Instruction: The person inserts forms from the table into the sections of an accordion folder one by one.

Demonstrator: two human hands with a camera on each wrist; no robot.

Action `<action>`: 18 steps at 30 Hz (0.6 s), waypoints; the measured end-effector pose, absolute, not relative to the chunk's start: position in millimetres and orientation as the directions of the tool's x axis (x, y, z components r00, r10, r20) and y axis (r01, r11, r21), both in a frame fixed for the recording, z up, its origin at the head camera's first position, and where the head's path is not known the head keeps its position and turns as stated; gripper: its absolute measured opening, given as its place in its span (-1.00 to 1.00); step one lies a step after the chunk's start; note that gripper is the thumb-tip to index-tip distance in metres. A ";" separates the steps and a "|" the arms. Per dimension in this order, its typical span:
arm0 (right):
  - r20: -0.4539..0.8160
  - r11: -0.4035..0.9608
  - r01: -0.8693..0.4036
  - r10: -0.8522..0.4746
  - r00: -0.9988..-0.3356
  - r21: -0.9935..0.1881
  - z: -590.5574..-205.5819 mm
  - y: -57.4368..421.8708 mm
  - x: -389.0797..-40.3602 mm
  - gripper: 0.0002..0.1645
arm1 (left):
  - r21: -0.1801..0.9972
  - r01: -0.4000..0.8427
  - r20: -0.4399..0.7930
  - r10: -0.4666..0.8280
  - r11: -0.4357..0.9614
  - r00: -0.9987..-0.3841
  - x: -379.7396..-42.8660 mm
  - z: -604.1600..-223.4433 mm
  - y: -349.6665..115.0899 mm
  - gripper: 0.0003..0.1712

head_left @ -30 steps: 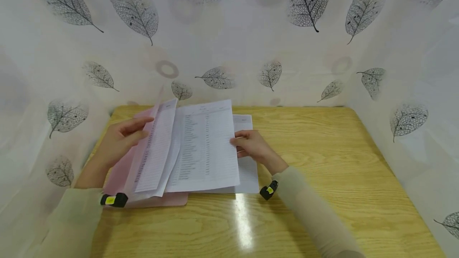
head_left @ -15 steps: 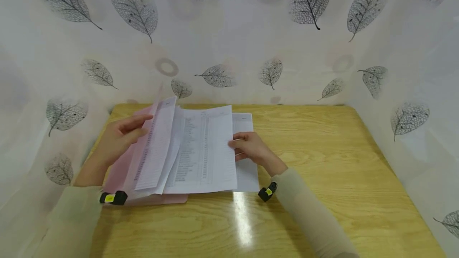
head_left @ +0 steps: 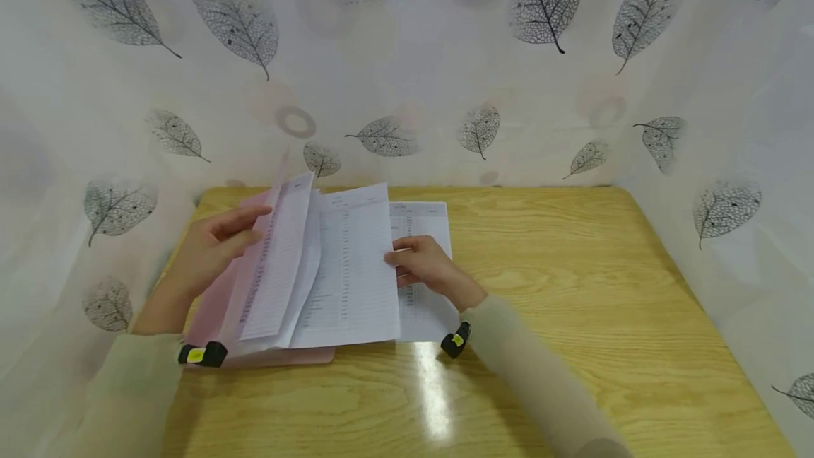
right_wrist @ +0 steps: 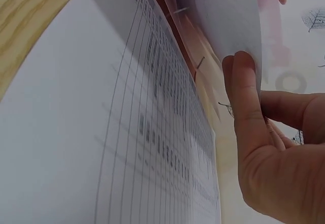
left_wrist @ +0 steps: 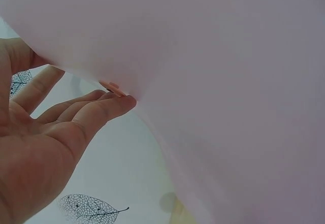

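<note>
A pink folder (head_left: pixel 213 313) lies at the left of the wooden table, its cover raised with printed sheets (head_left: pixel 280 260) leaning against it. My left hand (head_left: pixel 210 249) pinches the cover's edge; in the left wrist view the pink cover (left_wrist: pixel 228 82) fills most of the picture beside that hand (left_wrist: pixel 45 148). Between thumb and fingers, my right hand (head_left: pixel 426 267) pinches the right edge of a printed page (head_left: pixel 346 274), lifted and tilted leftward. Under it a flat page with table lines (head_left: pixel 426 313) rests on the table. The right wrist view shows the lifted page (right_wrist: pixel 223 16) bent at the fingers.
The wooden table (head_left: pixel 572 288) extends to the right and front of the papers. A pale curtain (head_left: pixel 407 90) with leaf prints surrounds the table at the back and both sides. A black band device (head_left: pixel 203 353) sits on the left wrist.
My right hand has moved left with the page's edge, so more of the flat page beneath shows. The left hand and the raised cover stay about where they were.
</note>
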State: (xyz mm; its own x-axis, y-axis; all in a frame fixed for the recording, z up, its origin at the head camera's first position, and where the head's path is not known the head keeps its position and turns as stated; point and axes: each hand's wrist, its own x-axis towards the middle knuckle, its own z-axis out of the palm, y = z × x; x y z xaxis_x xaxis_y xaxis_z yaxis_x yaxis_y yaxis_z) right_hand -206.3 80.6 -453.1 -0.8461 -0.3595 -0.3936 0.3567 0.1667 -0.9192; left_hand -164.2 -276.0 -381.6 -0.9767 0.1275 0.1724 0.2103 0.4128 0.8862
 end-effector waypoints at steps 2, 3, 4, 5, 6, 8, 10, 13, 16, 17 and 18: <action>-0.391 0.162 0.356 -0.369 -0.843 -0.920 -453.7 74.5 -205.9 -0.59 | 0.886 0.208 0.170 0.128 0.415 -0.977 -163.8 -381.9 -275.7 -0.56; -0.390 0.164 0.354 -0.371 -0.843 -0.921 -453.9 71.7 -205.4 -0.59 | 0.886 0.211 0.172 0.130 0.414 -0.976 -164.0 -382.4 -275.7 -0.56; -0.390 0.166 0.353 -0.372 -0.842 -0.921 -454.1 69.0 -205.0 -0.58 | 0.885 0.215 0.176 0.132 0.413 -0.976 -164.1 -383.0 -275.7 -0.56; -0.389 0.167 0.352 -0.373 -0.842 -0.921 -454.5 66.6 -204.7 -0.58 | 0.885 0.218 0.179 0.133 0.412 -0.975 -164.2 -383.6 -275.7 -0.56; -0.390 0.171 0.351 -0.374 -0.841 -0.921 -455.1 64.1 -204.4 -0.57 | 0.885 0.222 0.182 0.135 0.408 -0.974 -164.2 -384.1 -275.8 -0.56; -0.391 0.179 0.348 -0.375 -0.840 -0.920 -456.4 59.6 -203.8 -0.56 | 0.887 0.230 0.190 0.137 0.400 -0.972 -164.3 -384.9 -276.3 -0.56; -0.390 0.182 0.346 -0.378 -0.839 -0.920 -458.5 55.2 -203.5 -0.56 | 0.888 0.236 0.195 0.140 0.395 -0.971 -164.2 -385.1 -276.5 -0.57; -0.391 0.177 0.349 -0.380 -0.838 -0.920 -461.0 49.3 -203.2 -0.56 | 0.887 0.242 0.200 0.143 0.393 -0.969 -164.5 -385.1 -276.9 -0.57; -0.390 0.164 0.354 -0.380 -0.839 -0.921 -462.5 43.8 -203.5 -0.55 | 0.890 0.244 0.204 0.143 0.385 -0.968 -165.2 -384.1 -276.7 -0.57; -0.388 0.161 0.353 -0.381 -0.839 -0.922 -462.9 41.8 -203.6 -0.55 | 0.892 0.244 0.204 0.143 0.380 -0.968 -165.5 -383.9 -276.8 -0.57; -0.387 0.159 0.353 -0.383 -0.839 -0.922 -463.4 39.6 -203.7 -0.54 | 0.894 0.245 0.204 0.144 0.376 -0.968 -165.6 -383.3 -276.7 -0.57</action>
State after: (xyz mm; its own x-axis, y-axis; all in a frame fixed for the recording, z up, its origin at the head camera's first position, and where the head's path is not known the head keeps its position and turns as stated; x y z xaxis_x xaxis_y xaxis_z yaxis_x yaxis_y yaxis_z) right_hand -203.7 39.6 -463.4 -0.8386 -0.3829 -0.3874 0.3533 0.1591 -0.9219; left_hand -165.6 -276.7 -383.3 -0.9682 0.1440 0.2044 0.2446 0.3757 0.8939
